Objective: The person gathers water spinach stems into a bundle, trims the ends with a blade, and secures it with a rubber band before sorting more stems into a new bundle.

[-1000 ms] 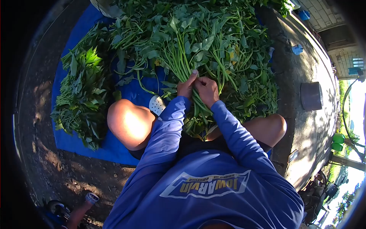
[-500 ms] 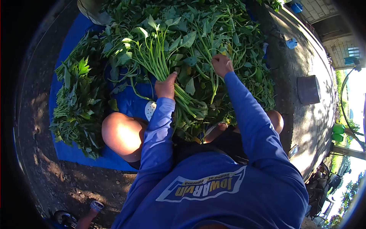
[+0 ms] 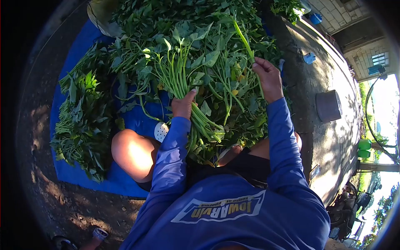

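In my left hand (image 3: 182,106) is a bunch of water spinach (image 3: 177,75), gripped around its long green stems. The leafy tops point away from me and the cut ends lean toward my lap. My right hand (image 3: 268,78) is raised to the right, its thumb and fingers pinching a single water spinach stem (image 3: 243,39) that stands up from the grip. Below and beyond both hands spreads a large heap of loose greens (image 3: 233,100), with some yellowed leaves among it.
A blue tarp (image 3: 125,183) lies under the greens. Stacked leafy bundles (image 3: 85,125) are at the left. A white perforated shoe (image 3: 161,131) shows by my left knee. On the concrete at right stands a grey bucket (image 3: 328,106). A pale container (image 3: 102,18) is at the far left.
My right hand has moved right and pulled a stem up out of the heap. My left hand keeps the bunch in nearly the same place.
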The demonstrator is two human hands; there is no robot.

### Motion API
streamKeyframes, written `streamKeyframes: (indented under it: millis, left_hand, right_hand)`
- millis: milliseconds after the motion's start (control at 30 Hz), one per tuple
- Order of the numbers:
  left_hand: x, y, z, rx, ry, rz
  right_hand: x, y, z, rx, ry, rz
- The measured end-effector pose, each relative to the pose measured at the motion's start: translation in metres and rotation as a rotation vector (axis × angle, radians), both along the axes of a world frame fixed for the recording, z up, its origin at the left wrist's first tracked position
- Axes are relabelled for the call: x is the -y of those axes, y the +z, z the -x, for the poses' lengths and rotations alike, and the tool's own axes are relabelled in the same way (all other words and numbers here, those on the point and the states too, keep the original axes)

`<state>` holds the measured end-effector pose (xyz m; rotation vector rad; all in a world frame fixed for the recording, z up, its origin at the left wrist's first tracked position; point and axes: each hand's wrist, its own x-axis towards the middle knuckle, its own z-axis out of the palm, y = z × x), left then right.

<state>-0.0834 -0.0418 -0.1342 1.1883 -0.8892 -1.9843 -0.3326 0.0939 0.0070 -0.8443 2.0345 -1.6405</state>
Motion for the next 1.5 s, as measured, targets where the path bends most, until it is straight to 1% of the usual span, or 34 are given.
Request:
streamKeyframes:
  millis: [133, 233, 267, 300, 367, 433, 467, 567, 600, 667, 700, 733, 833, 867, 900, 933, 967, 1000, 1033, 1100, 1133, 1167, 1233, 1267, 1333, 1367, 1400, 1467, 1500]
  left_hand:
    - [0.000, -0.002, 0.003, -0.040, -0.007, 0.010]
    - [-0.002, -0.014, 0.009, -0.079, -0.010, -0.039]
    - [-0.004, -0.019, 0.007, -0.078, -0.085, -0.052]
    - [-0.005, -0.026, 0.006, -0.103, -0.145, -0.122]
    - [-0.009, -0.039, 0.006, -0.162, -0.268, -0.263]
    - [-0.015, -0.058, 0.011, -0.385, -0.278, -0.359]
    - [-0.017, -0.069, 0.013, -0.498, -0.282, -0.406]
    - [-0.020, -0.079, 0.010, -0.449, -0.274, -0.418]
    - [-0.020, -0.077, 0.011, -0.379, -0.182, -0.425]
    - [-0.027, -0.070, 0.013, -0.237, -0.073, -0.270]
    - [-0.029, -0.066, 0.013, -0.167, -0.018, -0.194]
    - [-0.029, -0.065, 0.009, -0.107, -0.100, -0.270]
    - [-0.029, -0.056, -0.002, -0.115, -0.160, -0.273]
    - [-0.023, -0.057, -0.006, -0.076, -0.248, -0.255]
    - [-0.019, -0.048, -0.010, -0.068, -0.277, -0.243]
    - [-0.017, -0.028, -0.014, -0.057, -0.312, -0.235]
    - [-0.019, -0.015, -0.019, -0.040, -0.356, -0.234]
    - [-0.018, -0.013, -0.020, -0.100, -0.392, -0.241]
    - [-0.020, -0.004, -0.023, -0.099, -0.457, -0.199]
    - [-0.026, 0.021, -0.025, -0.105, -0.583, -0.124]
    - [-0.031, 0.028, -0.020, -0.178, -0.568, -0.134]
    - [-0.032, 0.031, -0.020, -0.190, -0.541, -0.179]
    - [-0.024, 0.032, -0.021, -0.222, -0.468, -0.254]
    - [-0.016, 0.025, -0.024, -0.295, -0.488, -0.271]
    - [-0.009, 0.026, -0.025, -0.382, -0.438, -0.281]
    - [-0.007, 0.027, -0.026, -0.421, -0.419, -0.287]
    - [-0.001, 0.027, -0.029, -0.426, -0.459, -0.276]
    - [0.002, 0.028, -0.028, -0.444, -0.435, -0.323]
    - [0.002, 0.030, -0.026, -0.451, -0.424, -0.349]
  right_hand:
    - [-0.008, 0.009, -0.031, -0.297, -0.066, -0.084]
    - [-0.007, -0.010, -0.061, -0.353, 0.000, -0.087]
    - [-0.007, -0.023, -0.075, -0.345, 0.029, -0.105]
    - [-0.007, -0.038, -0.092, -0.307, 0.061, -0.153]
    - [-0.016, -0.076, -0.122, -0.401, 0.196, -0.315]
    - [-0.024, -0.109, -0.141, -0.245, 0.274, -0.392]
    - [-0.026, -0.124, -0.144, -0.194, 0.237, -0.384]
    - [-0.028, -0.137, -0.145, -0.124, 0.260, -0.396]
    - [-0.028, -0.140, -0.147, -0.142, 0.277, -0.396]
    - [-0.028, -0.152, -0.154, -0.162, 0.307, -0.402]
    - [-0.026, -0.150, -0.161, -0.174, 0.323, -0.407]
    - [-0.028, -0.146, -0.166, -0.137, 0.351, -0.447]
    - [-0.019, -0.109, -0.142, -0.303, 0.543, -0.527]
    - [-0.002, -0.078, -0.140, -0.172, 0.331, -0.485]
    - [0.013, -0.084, -0.118, -0.067, 0.276, -0.298]
    - [0.034, -0.068, -0.103, -0.028, 0.234, -0.164]
    - [0.057, -0.064, -0.084, 0.016, 0.205, -0.089]
    - [0.081, -0.060, -0.072, -0.086, 0.173, -0.034]
    - [0.105, -0.061, -0.060, -0.151, 0.115, -0.029]
    - [0.155, -0.084, -0.033, -0.055, 0.246, -0.122]
    - [0.175, -0.095, -0.020, -0.010, 0.319, -0.164]
    - [0.181, -0.099, -0.013, 0.031, 0.397, -0.203]
    - [0.173, -0.084, -0.019, 0.411, 0.434, 0.026]
    - [0.168, -0.073, -0.025, 0.601, 0.448, 0.143]
    - [0.127, -0.007, -0.035, -0.046, 0.274, -0.054]
    - [0.101, 0.017, -0.037, -0.127, 0.297, -0.136]
    - [0.075, 0.031, -0.042, -0.207, 0.313, -0.219]
    - [0.031, 0.021, -0.069, -0.251, 0.490, 0.105]
    - [0.009, 0.018, -0.086, -0.170, 0.590, -0.050]
